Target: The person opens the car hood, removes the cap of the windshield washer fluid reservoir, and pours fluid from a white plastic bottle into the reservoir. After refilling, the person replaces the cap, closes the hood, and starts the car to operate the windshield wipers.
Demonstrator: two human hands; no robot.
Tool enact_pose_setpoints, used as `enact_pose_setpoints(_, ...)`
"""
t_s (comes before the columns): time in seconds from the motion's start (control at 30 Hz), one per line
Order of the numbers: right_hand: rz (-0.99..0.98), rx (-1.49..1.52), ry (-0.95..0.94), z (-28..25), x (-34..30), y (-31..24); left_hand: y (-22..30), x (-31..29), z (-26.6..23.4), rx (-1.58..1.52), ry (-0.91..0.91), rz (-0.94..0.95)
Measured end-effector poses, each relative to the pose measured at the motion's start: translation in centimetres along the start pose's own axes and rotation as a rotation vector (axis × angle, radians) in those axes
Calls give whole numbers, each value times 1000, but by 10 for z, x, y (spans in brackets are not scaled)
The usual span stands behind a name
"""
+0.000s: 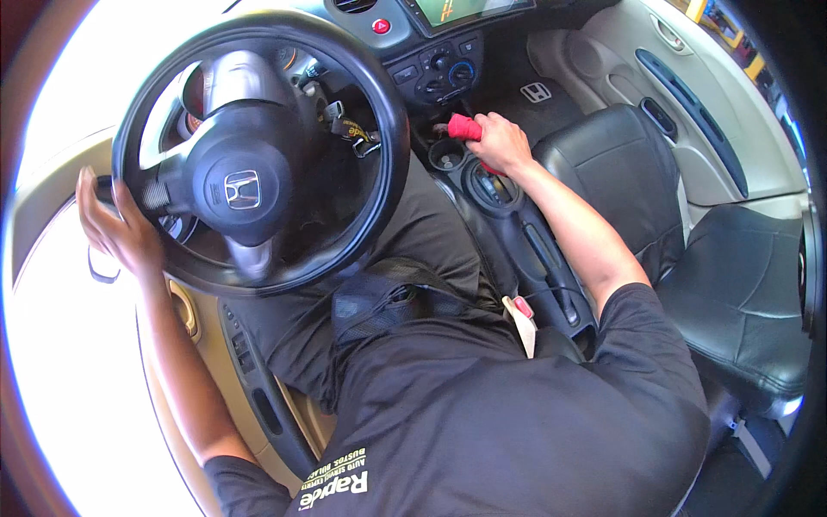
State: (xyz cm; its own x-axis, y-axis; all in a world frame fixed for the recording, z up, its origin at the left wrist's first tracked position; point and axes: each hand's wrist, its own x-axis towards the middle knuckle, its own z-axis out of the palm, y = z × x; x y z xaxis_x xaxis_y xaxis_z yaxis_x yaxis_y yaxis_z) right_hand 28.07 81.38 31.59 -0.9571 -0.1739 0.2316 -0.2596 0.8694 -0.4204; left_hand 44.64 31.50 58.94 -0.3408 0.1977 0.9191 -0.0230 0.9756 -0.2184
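Note:
My left hand [121, 226] rests against the left side of the black steering wheel [383, 211]. Its fingers are stretched and apart from the thumb, slightly blurred. Over the gear selector [493, 188] in the centre console, my right hand [506, 145] is closed round a red, cloth-like thing [465, 127]. One end sticks out to the left of the fist and a bit of red shows below it. My fingers hide the rest, so whether it wraps a lever I cannot tell. Keys with a dark strap [349, 129] hang behind the wheel's right side.
A cup holder [446, 157] lies left of the selector, with the handbrake [560, 293] behind it. Climate knobs [444, 76] and a lit screen [465, 10] are ahead. The black passenger seat [612, 172] is at right; a seat-belt buckle [520, 320] stands beside my hip.

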Motion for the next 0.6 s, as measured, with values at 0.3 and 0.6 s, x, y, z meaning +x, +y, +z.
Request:
enact_pose_setpoints(0.3,32,-58,36,-2,-25,1,204,113,86,86,-430,386)
enact_pose_setpoints(0.6,14,-6,117,-5,-39,1,278,-109,9,-375,-546,571)
